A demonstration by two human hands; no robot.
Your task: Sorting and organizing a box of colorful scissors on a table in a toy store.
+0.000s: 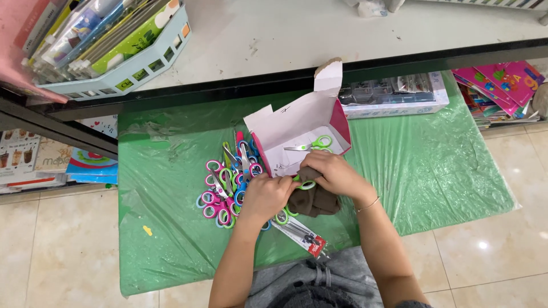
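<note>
My left hand (265, 195) grips a pair of small scissors, whose green handle (306, 184) shows between my hands. My right hand (334, 173) presses a dark brown cloth (317, 201) against those scissors. Just beyond my hands lies an open pink and white cardboard box (299, 132) with one pair of green-handled scissors (311, 144) inside. To the left of the box is a pile of several pink, green and blue-handled scissors (227, 191) on a green plastic sheet (434, 165).
A packaged item with a red label (302, 235) lies near my knees. A white shelf (319, 34) overhangs the sheet, with a light blue basket of books (108, 45) on it. Flat boxes (394, 94) and pink booklets (502, 85) sit underneath. Beige floor tiles surround the sheet.
</note>
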